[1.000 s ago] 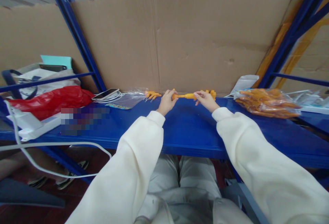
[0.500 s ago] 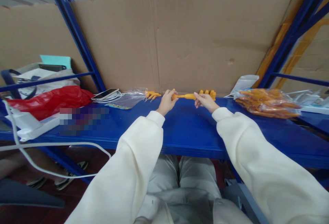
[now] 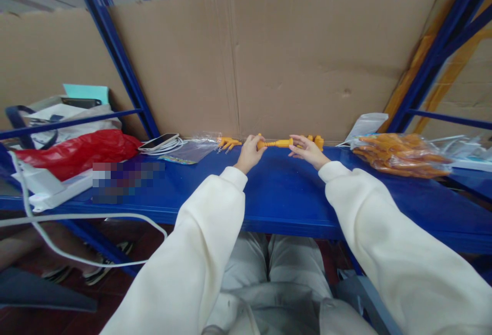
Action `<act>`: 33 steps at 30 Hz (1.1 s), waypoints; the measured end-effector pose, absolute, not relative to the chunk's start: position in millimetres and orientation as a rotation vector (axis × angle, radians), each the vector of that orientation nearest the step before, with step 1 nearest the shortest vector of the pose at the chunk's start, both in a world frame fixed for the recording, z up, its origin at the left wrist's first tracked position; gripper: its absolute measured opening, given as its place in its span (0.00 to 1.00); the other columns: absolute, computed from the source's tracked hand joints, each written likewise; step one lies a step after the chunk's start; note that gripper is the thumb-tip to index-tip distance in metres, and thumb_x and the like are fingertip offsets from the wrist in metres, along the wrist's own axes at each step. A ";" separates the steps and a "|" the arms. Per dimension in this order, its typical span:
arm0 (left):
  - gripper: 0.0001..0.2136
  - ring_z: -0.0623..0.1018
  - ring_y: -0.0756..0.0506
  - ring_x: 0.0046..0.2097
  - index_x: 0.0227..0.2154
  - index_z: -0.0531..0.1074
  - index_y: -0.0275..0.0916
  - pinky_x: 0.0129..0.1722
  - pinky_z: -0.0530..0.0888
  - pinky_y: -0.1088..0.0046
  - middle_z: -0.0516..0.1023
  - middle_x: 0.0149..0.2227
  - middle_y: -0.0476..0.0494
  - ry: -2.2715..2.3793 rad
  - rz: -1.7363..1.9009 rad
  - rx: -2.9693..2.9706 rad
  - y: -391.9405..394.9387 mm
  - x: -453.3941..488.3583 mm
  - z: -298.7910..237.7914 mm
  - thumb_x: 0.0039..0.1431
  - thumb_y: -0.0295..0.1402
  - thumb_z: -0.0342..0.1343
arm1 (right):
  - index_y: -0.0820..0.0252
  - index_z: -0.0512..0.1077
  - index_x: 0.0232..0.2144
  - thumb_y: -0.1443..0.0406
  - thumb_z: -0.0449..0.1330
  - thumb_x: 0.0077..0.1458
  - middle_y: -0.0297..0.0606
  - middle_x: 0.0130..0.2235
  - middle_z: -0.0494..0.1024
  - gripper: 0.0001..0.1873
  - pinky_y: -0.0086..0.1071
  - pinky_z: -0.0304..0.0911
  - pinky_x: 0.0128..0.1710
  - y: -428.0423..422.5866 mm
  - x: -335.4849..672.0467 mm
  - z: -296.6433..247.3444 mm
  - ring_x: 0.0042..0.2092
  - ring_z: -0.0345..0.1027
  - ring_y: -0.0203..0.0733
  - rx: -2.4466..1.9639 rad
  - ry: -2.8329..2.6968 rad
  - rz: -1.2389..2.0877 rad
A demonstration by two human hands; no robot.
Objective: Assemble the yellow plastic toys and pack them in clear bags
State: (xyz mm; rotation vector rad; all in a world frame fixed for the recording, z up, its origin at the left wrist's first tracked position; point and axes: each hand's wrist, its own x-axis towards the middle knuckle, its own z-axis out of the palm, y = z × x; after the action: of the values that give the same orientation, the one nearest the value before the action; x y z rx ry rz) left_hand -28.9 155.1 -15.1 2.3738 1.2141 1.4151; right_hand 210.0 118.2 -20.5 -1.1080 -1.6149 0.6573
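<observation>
My left hand (image 3: 249,153) is closed around the left end of an orange plastic rod (image 3: 275,143), which has a ridged narrow stretch and a thicker right part. The rod lies level between my hands. The fingers of my right hand (image 3: 310,152) reach around its right end, with fingertips on both sides. Just behind my right hand are more orange plastic pieces (image 3: 318,142), partly hidden by it. Left of my left hand lies an orange claw-like piece (image 3: 229,143) beside a clear plastic bag (image 3: 196,150).
On the blue shelf (image 3: 284,191), a clear bag of orange parts (image 3: 400,154) lies at right. At left are a phone (image 3: 159,141) with a white cable, a red bag (image 3: 80,153) and a white power strip (image 3: 65,191). A cardboard sheet (image 3: 300,58) stands behind.
My right hand's fingers have spread and shifted to the rod's right end, so more of the hand's back shows. My left hand keeps its hold on the rod.
</observation>
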 end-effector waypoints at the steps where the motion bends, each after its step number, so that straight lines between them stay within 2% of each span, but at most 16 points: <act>1: 0.10 0.77 0.45 0.44 0.41 0.76 0.39 0.49 0.75 0.67 0.74 0.43 0.44 1.214 1.412 2.377 155.1 -28.8 -15.2 0.57 0.23 0.62 | 0.52 0.72 0.57 0.50 0.68 0.53 0.44 0.53 0.78 0.31 0.38 0.79 0.37 118.1 210.2 -20.8 0.35 0.79 0.39 -1.088 -1.616 0.665; 7: 0.10 0.77 0.45 0.45 0.41 0.76 0.39 0.48 0.75 0.67 0.74 0.43 0.44 1.187 1.411 2.400 156.5 -27.5 -16.5 0.58 0.23 0.62 | 0.57 0.76 0.48 0.48 0.69 0.53 0.43 0.44 0.81 0.26 0.37 0.79 0.35 115.3 205.7 -17.0 0.30 0.77 0.37 -1.087 -1.563 0.655; 11: 0.10 0.77 0.45 0.45 0.42 0.76 0.39 0.49 0.75 0.68 0.75 0.44 0.44 1.165 1.400 2.421 157.2 -27.2 -17.5 0.58 0.24 0.63 | 0.60 0.76 0.38 0.48 0.66 0.58 0.41 0.34 0.81 0.21 0.31 0.77 0.32 111.4 200.6 -12.7 0.27 0.76 0.36 -1.182 -1.509 0.692; 15: 0.10 0.78 0.46 0.44 0.41 0.76 0.39 0.49 0.75 0.67 0.75 0.42 0.45 1.127 1.423 2.449 159.7 -27.4 -19.7 0.57 0.24 0.63 | 0.61 0.73 0.31 0.47 0.62 0.62 0.39 0.28 0.79 0.22 0.26 0.74 0.28 108.7 195.0 -9.8 0.24 0.73 0.33 -1.269 -1.441 0.758; 17: 0.10 0.78 0.46 0.43 0.41 0.76 0.39 0.48 0.76 0.67 0.74 0.41 0.45 1.104 1.452 2.460 161.9 -27.7 -21.2 0.57 0.24 0.64 | 0.61 0.74 0.33 0.48 0.61 0.63 0.40 0.31 0.80 0.22 0.25 0.74 0.27 108.1 193.3 -9.2 0.23 0.72 0.31 -1.304 -1.411 0.774; 20: 0.10 0.78 0.46 0.43 0.41 0.76 0.39 0.47 0.76 0.67 0.74 0.42 0.45 1.100 1.473 2.459 164.7 -28.0 -22.8 0.57 0.24 0.64 | 0.60 0.76 0.46 0.52 0.63 0.64 0.42 0.41 0.83 0.19 0.24 0.75 0.28 108.0 193.2 -10.2 0.25 0.74 0.30 -1.306 -1.400 0.794; 23: 0.10 0.77 0.46 0.43 0.41 0.76 0.39 0.47 0.76 0.68 0.74 0.42 0.45 1.116 1.470 2.461 165.5 -28.3 -23.1 0.57 0.24 0.64 | 0.54 0.73 0.56 0.56 0.67 0.61 0.42 0.50 0.81 0.23 0.27 0.77 0.32 109.2 195.4 -13.1 0.29 0.77 0.31 -1.257 -1.435 0.785; 28: 0.10 0.77 0.46 0.42 0.41 0.75 0.39 0.47 0.76 0.68 0.74 0.42 0.45 1.127 1.462 2.455 164.6 -28.2 -22.7 0.57 0.23 0.64 | 0.58 0.75 0.51 0.58 0.66 0.61 0.44 0.47 0.82 0.18 0.32 0.79 0.37 111.6 197.9 -16.0 0.30 0.77 0.33 -1.240 -1.479 0.753; 33: 0.10 0.77 0.46 0.43 0.41 0.76 0.39 0.47 0.76 0.68 0.74 0.42 0.45 1.115 1.451 2.446 163.6 -28.1 -22.2 0.57 0.23 0.63 | 0.62 0.76 0.49 0.57 0.66 0.61 0.46 0.43 0.83 0.18 0.34 0.80 0.38 110.5 197.2 -14.4 0.30 0.78 0.35 -1.240 -1.495 0.749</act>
State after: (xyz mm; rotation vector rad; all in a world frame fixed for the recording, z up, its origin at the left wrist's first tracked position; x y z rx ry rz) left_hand -28.1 163.6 -22.2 2.4456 1.1152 1.4513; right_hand 197.2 110.5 -14.4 -1.2397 -1.4949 0.7489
